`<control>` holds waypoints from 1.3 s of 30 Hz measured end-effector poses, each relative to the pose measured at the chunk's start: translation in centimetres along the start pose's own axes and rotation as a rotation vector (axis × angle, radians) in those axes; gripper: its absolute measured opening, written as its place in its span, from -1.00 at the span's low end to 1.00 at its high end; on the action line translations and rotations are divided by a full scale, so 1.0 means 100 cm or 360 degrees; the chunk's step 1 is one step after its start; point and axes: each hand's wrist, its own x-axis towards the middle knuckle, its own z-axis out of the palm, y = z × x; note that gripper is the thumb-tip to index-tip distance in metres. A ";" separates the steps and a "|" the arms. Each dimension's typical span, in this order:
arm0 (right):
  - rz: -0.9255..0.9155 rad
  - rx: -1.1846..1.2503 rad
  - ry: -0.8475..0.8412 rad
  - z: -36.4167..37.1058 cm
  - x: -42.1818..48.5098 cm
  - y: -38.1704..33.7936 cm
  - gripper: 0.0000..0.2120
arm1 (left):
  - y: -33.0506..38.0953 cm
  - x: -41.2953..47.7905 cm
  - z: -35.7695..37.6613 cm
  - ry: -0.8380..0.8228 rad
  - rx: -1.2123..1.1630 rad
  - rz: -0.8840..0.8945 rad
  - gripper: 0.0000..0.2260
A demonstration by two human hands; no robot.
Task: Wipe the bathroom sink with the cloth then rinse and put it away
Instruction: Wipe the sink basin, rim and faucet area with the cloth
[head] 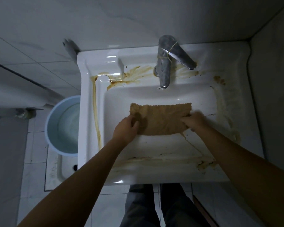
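Two bare forearms reach from the near edge over one stained white sink [154, 175]. The left hand [126, 128] and right hand [195, 122], held apart, each grip one end of the single brown cloth [161, 118]. The cloth lies in the basin, long axis left to right. One tap [166, 69] stands far; one blue bucket [48, 136] stands left.

A brown cloth [160, 118] is held spread over the basin of the white sink [92, 161], gripped at its left end by the left hand [125, 128] and at its right end by the right hand [195, 121]. Brown streaks [95, 112] are seen along the left, back and front rims. The tap [165, 68] is mounted at the back edge.
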 end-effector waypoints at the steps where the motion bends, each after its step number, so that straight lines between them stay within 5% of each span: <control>1: -0.0022 0.0153 -0.0064 -0.004 -0.010 -0.006 -0.86 | 0.001 -0.003 -0.004 0.0032 -0.0020 -0.0008 -0.73; 8: -0.0508 0.0344 -0.0436 0.044 -0.066 -0.074 -0.91 | 0.009 -0.033 -0.030 0.0299 -0.0300 0.0012 -0.67; 10: -0.0593 0.0262 -0.0603 0.067 -0.072 -0.083 -0.79 | 0.007 -0.038 -0.034 0.0324 -0.0298 0.0077 -0.68; 16: -0.0427 -0.0422 -0.0007 0.096 -0.037 -0.058 -0.63 | -0.012 -0.040 -0.029 0.0297 -0.0254 0.0004 -0.70; 21: -0.0246 -0.0275 -0.0146 0.100 -0.022 -0.038 -0.73 | -0.015 -0.034 -0.015 0.0153 -0.0162 0.0044 -0.75; 27: -0.0374 -0.0325 -0.0119 0.112 -0.014 -0.037 -0.74 | -0.022 -0.017 0.000 -0.0065 0.0265 0.0153 -0.76; 39: -0.0678 -0.0328 0.0061 0.039 -0.028 -0.008 -0.88 | 0.010 -0.011 0.033 -0.0440 0.0403 0.0346 -0.65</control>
